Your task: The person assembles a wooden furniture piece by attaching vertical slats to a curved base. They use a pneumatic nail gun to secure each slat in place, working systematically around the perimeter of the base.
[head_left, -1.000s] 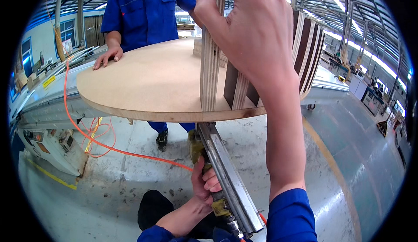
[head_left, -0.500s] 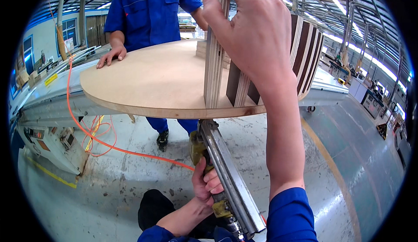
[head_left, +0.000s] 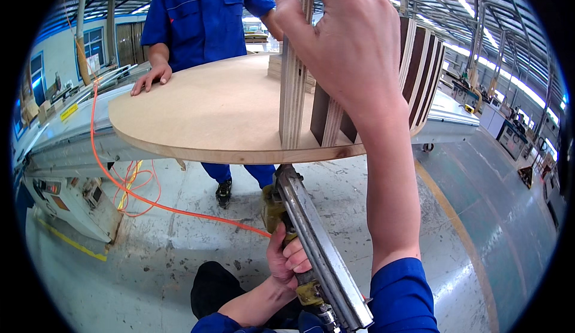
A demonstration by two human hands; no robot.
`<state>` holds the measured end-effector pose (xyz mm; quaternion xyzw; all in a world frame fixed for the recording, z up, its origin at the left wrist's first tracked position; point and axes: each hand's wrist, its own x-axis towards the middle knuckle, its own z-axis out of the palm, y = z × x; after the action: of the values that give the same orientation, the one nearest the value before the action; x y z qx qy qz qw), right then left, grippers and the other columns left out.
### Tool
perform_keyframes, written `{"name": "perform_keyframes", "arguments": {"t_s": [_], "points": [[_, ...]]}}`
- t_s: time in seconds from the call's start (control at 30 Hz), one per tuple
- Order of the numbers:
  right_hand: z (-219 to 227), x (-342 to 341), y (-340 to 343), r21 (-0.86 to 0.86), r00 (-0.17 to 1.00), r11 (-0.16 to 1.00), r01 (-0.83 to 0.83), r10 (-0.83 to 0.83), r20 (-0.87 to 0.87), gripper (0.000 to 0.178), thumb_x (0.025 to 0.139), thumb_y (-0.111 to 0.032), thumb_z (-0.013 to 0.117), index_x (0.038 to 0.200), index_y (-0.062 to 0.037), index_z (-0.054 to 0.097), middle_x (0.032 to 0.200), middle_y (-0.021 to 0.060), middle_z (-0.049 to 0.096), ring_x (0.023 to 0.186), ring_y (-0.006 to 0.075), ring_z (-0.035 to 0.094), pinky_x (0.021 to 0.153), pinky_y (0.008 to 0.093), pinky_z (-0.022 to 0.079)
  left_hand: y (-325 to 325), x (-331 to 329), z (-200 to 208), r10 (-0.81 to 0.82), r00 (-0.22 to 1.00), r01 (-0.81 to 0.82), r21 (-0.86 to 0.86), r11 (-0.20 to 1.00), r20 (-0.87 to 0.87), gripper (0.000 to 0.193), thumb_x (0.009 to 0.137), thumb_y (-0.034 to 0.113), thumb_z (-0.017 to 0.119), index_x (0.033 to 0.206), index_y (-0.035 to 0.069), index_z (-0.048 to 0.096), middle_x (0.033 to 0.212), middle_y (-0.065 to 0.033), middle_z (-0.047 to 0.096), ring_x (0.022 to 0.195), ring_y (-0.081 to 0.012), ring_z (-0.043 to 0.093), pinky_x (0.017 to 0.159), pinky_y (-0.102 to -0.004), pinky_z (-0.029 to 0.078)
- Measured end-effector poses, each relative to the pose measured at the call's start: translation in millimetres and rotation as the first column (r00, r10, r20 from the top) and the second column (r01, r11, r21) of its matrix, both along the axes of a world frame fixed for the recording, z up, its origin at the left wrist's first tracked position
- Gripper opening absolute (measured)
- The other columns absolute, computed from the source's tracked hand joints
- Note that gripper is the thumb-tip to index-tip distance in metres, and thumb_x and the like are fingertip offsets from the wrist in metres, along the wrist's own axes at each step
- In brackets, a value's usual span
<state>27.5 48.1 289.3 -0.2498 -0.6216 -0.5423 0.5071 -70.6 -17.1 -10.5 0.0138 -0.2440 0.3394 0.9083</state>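
My left hand [head_left: 288,256] is wrapped round the grip of a yellow and silver pneumatic nail gun [head_left: 323,243]. The gun's nose points up against or just under the near rim of a round wooden board [head_left: 191,108]; I cannot tell whether they touch. Above that spot, a plywood strip [head_left: 291,102] stands upright on the board's edge. My right hand [head_left: 353,45] grips the strip near its top, thumb on the left side and fingers over the far side. Behind my right wrist stand several more upright strips [head_left: 428,75], dark-faced with pale layered edges, along the board's right rim.
A co-worker in blue [head_left: 206,27] stands across the board, one hand [head_left: 151,79] resting on it. An orange air hose [head_left: 179,212] runs from the left to the gun. Small wood blocks [head_left: 275,66] are stacked on the board. A grey machine cabinet [head_left: 78,207] stands at left.
The nail gun's rear end has swung slightly right and down, its nose staying near the board's rim. My right hand and the strip are nearly unmoved.
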Motion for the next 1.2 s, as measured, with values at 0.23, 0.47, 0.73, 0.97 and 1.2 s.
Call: {"name": "perform_keyframes", "arguments": {"t_s": [0.23,0.47,0.73,0.97,1.2], "points": [[-1,-1,2,0.003,1.000,1.000,-0.006,0.006,-0.011,0.024,0.092,-0.028,0.067,0.087,-0.0047,0.071,0.075,0.0105,0.069,0.076,0.0264,0.068,0.079,0.0404,0.051,-1,0,2,0.029,0.999,-0.029,0.028,0.999,-0.025,0.026,0.102,0.041,0.060,0.106,0.015,0.063,0.049,0.0120,0.040,0.042,-0.0011,0.043,0.047,-0.0191,0.041],[0,-1,0,0.008,1.000,1.000,0.000,0.001,-0.017,0.024,0.092,-0.029,0.067,0.089,-0.0049,0.072,0.075,0.0100,0.070,0.076,0.0256,0.069,0.079,0.0399,0.051,0,-2,-1,-0.015,0.999,0.017,0.067,0.998,-0.042,0.048,0.101,0.052,0.056,0.062,0.025,0.046,0.045,0.0122,0.035,0.043,-0.0025,0.043,0.055,-0.0225,0.045],[3,-4,-2,0.010,1.000,1.000,-0.003,0.003,-0.020,0.024,0.092,-0.028,0.067,0.088,-0.0049,0.071,0.076,0.0092,0.071,0.078,0.0253,0.069,0.081,0.0405,0.051,-7,-1,2,-0.031,0.994,0.028,0.027,0.999,0.105,0.034,0.104,0.040,0.059,0.115,0.009,0.064,0.059,0.0079,0.043,0.048,-0.0045,0.042,0.052,-0.0223,0.040],[-5,-2,1,-0.026,1.000,1.000,0.007,-0.007,-0.011,0.041,0.091,-0.039,0.071,0.115,-0.0059,0.068,0.109,0.0109,0.072,0.110,0.0272,0.064,0.100,0.0437,0.044,-12,-47,-4,0.061,0.994,-0.066,-0.059,0.996,-0.091,0.032,0.104,0.040,0.059,0.115,0.011,0.066,0.061,0.0082,0.042,0.049,-0.0043,0.042,0.055,-0.0238,0.040],[-79,17,-40,-0.373,0.992,0.920,0.122,-0.098,0.082,0.091,0.075,-0.066,0.079,0.152,-0.0316,0.047,0.161,0.0138,0.032,0.153,0.0440,0.018,0.126,0.0561,0.014,-1,-143,-12,0.420,0.887,-0.414,0.070,0.908,-0.191,0.038,0.103,0.045,0.055,0.118,0.012,0.064,0.059,0.0094,0.039,0.045,-0.0031,0.040,0.050,-0.0228,0.041]]}}
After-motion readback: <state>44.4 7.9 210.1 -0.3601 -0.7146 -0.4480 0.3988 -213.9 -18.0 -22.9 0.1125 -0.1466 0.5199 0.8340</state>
